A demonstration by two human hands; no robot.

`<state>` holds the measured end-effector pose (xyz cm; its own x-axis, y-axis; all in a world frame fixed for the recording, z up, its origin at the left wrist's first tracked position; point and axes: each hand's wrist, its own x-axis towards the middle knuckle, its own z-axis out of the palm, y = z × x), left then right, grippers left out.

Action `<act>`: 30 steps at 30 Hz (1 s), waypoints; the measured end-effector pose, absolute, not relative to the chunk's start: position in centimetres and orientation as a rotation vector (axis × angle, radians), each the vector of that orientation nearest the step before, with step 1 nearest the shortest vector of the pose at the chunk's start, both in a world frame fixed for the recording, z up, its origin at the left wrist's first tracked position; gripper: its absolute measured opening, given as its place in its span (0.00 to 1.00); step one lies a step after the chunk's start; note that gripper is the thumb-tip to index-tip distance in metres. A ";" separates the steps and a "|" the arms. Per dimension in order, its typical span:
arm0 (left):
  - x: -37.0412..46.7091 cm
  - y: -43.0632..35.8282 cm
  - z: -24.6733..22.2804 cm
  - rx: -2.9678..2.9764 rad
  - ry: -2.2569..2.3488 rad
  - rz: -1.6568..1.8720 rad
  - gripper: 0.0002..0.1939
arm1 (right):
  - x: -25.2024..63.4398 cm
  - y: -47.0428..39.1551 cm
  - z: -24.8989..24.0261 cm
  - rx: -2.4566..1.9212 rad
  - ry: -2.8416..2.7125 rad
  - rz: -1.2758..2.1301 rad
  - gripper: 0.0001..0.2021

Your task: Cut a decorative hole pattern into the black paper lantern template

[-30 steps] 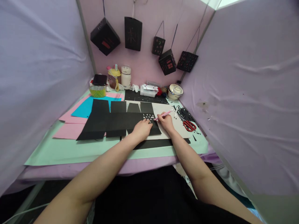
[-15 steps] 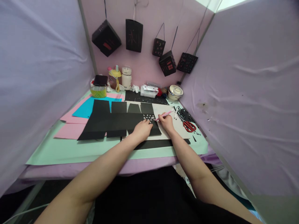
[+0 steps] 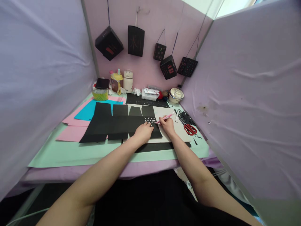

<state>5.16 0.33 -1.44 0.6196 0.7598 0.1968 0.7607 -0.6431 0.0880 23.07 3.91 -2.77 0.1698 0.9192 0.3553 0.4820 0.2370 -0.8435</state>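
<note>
at the near side of the green-covered table [image 3: 80,158], a black strip [image 3: 162,147] pokes out from under the white board [image 3: 182,131]; that uneven edge could let the board rock or slide if a forearm leans on it. the left hand [image 3: 143,131] lies on the cut black card [image 3: 117,124], its grip open, fingers extended and pressing just below a patch of small cut-outs [image 3: 150,119]. the right hand [image 3: 167,125] has its grip closed on a slim pink pen-like tool [image 3: 168,116], pointed at the card's right end, on the board. the tip is too small to make out; if it is a blade, a slip toward the body could nick the left fingertips, which are very near.

the thin bridges between the cut-outs look weak, so a drag or an overlong stroke could tear them. the card's left part spreads well past the board, where a nudge could twist the whole sheet. to the right, red-handled scissors [image 3: 190,129] lie beside black scraps [image 3: 186,117]; a sweeping right arm could catch the handles or scatter the bits. farther back, the lidded bowl [image 3: 176,95] and white bottle [image 3: 128,83] stand well apart from both hands, so a knock there seems unlikely.
</note>
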 end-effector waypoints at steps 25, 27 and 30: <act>4.8 1.4 -2.8 -2.876 -1.208 -0.522 0.16 | 23.2 2.7 -2.4 -1.275 -1.523 0.622 0.11; 4.8 1.4 -2.9 -2.880 -1.206 -0.545 0.18 | 23.3 2.7 -2.2 -1.267 -1.549 0.621 0.11; 4.8 1.5 -2.9 -2.887 -1.213 -0.541 0.22 | 23.6 2.5 -2.0 -1.268 -1.591 0.625 0.11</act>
<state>4.76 1.49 -2.87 0.6509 0.6993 0.2953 0.6871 -0.7081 0.1624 23.64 2.47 -2.01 0.0134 0.9303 0.3666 0.4322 0.3252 -0.8411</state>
